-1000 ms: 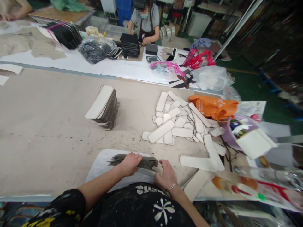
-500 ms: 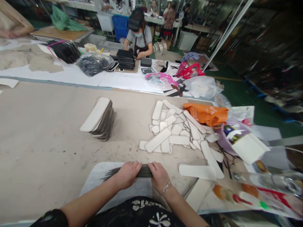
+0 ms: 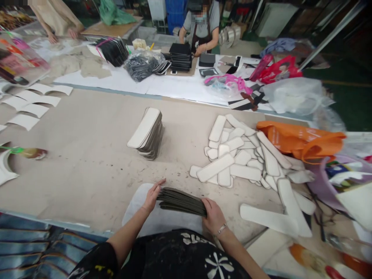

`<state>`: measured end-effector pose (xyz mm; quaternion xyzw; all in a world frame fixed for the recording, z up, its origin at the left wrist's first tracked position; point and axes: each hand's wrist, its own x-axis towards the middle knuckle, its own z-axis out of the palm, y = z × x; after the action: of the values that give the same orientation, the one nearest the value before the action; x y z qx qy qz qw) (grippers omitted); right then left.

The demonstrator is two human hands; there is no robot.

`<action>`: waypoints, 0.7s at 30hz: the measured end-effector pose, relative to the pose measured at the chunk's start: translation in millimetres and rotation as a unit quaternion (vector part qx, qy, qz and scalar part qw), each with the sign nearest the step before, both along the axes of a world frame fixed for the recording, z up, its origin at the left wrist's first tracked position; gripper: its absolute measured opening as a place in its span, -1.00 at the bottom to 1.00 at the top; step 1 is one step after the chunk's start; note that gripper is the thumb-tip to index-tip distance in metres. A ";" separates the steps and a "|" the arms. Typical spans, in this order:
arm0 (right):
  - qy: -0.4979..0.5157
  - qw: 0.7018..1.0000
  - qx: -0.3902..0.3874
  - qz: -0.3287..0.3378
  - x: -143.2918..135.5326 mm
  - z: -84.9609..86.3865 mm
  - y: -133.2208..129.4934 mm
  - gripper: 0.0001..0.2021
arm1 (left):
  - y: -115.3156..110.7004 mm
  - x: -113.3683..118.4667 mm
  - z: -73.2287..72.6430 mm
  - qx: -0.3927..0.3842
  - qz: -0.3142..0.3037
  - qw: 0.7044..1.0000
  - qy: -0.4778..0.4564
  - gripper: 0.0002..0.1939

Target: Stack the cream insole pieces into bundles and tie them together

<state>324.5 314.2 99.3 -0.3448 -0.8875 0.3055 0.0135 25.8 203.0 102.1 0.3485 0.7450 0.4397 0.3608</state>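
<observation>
A stack of dark-edged flat strips (image 3: 181, 201) stands on edge at the table's near side, over a pale sheet (image 3: 133, 205). My right hand (image 3: 213, 215) grips its right end, fingers curled over the top. At the left end, my left hand (image 3: 151, 197) rests against the strips with its fingers stretched out; its thumb is hidden. Farther back stands a neat pile of pale, round-cornered strips (image 3: 147, 130) with dark edges. To the right lies a loose heap of similar pale strips (image 3: 216, 168).
An orange bag (image 3: 299, 139) and a purple basin (image 3: 319, 174) crowd the right side. Curved white pieces (image 3: 27, 121) and a brush-like tool (image 3: 33, 153) lie at left. Across the table, a masked co-worker (image 3: 202, 31) handles a black stack (image 3: 180, 56).
The view has swung left. My left hand has slid to the stack's left end and its fingers have straightened. The strips now fan out between my hands, which are farther apart.
</observation>
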 end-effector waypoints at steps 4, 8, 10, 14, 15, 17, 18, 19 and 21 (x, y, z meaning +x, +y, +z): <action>-0.055 0.998 0.036 -0.010 -6.0 11.6 3.2 -0.41 | 16.3 30.5 -2.7 0.014 -0.026 0.999 -0.038 -0.48; -0.080 0.997 0.013 -0.014 -9.9 18.2 5.5 -0.49 | 24.2 35.6 -2.2 -0.005 -0.038 0.998 -0.044 -0.50; -0.087 0.996 -0.008 -0.011 -11.5 20.6 7.9 -0.49 | 26.9 33.6 -1.3 -0.020 -0.042 0.998 -0.035 -0.52; -0.094 0.995 -0.018 -0.021 -14.5 26.5 15.8 -0.57 | 35.2 29.0 2.4 -0.029 -0.045 0.999 -0.011 -0.54; -0.093 0.995 -0.017 -0.026 -15.1 28.4 17.6 -0.59 | 36.6 27.2 3.0 -0.024 -0.032 0.999 0.001 -0.55; -0.089 0.995 -0.014 -0.035 -16.3 31.9 19.5 -0.60 | 35.8 22.4 2.9 -0.015 0.039 0.999 0.015 -0.54; -0.086 0.995 -0.011 -0.042 -16.9 33.1 19.5 -0.58 | 33.1 19.8 1.7 -0.010 0.088 0.996 0.014 -0.54; -0.086 0.995 -0.011 -0.047 -17.5 33.7 19.2 -0.55 | 28.7 17.8 -0.3 -0.009 0.133 0.991 0.010 -0.54; -0.093 0.994 -0.016 -0.056 -18.4 32.4 18.4 -0.50 | 15.7 17.5 -6.5 -0.019 0.180 0.983 -0.014 -0.57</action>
<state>306.0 332.6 131.7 -0.4207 -0.8592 0.2852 -0.0579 43.3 218.7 95.6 0.1958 0.7986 0.4879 0.2930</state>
